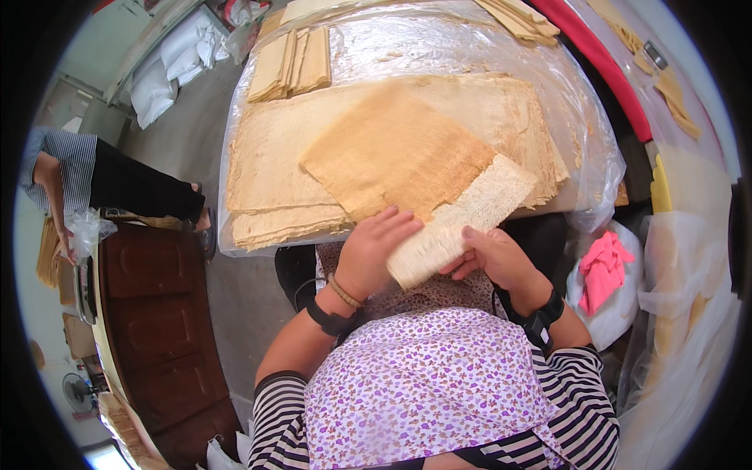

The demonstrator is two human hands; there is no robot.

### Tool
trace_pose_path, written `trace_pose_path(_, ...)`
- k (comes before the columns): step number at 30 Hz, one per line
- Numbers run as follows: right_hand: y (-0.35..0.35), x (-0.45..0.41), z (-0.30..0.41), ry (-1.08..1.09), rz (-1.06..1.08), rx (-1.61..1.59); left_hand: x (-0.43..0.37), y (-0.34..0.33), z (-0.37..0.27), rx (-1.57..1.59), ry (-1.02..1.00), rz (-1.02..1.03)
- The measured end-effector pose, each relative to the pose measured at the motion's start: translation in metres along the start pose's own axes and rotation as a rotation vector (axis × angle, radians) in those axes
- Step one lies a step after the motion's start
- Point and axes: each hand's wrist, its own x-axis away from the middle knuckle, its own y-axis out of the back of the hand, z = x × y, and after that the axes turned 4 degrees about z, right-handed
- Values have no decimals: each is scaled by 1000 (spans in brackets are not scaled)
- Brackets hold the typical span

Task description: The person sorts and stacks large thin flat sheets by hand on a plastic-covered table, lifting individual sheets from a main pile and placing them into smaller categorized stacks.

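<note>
A thin tan sheet, possibly dried tofu skin, lies slanted over a stack of larger sheets. Along its near edge runs a paler, rough-faced strip, which looks like a folded-over part of it and sticks out past the table edge. My right hand grips this strip with the thumb on top and the fingers below. My left hand rests with extended fingers across the sheet's near edge, beside the strip's left end. Its thumb is hidden, so I cannot tell whether it pinches anything.
Beneath lies a stack of large sheets on the plastic-covered table. Folded bundles sit at the far left, more at the far right. A pink cloth lies right. Another person bends by a brown wooden cabinet.
</note>
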Motion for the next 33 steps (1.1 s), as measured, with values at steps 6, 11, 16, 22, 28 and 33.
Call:
trace_pose_path(6,-13,-28,40,399,-21,431,-5,19,41,850,765,-239)
trace_pose_path(11,-15,-81,57,813,-308,1614,-11,12,67,1032,908,-249)
trace_pose_path(16,5,-110,42,638,-323,1853,-16,10,73,1053,991,-201)
trace_pose_path(22,6,-118,37,502,-307,1912,-1,6,85,659,991,-280)
trace_pose_path(28,8,-120,38,435,-322,1957,-16,55,8,-351,609,-176)
trace_pose_path(33,-4,-117,45,414,-352,1998,-9,4,31,-322,261,106)
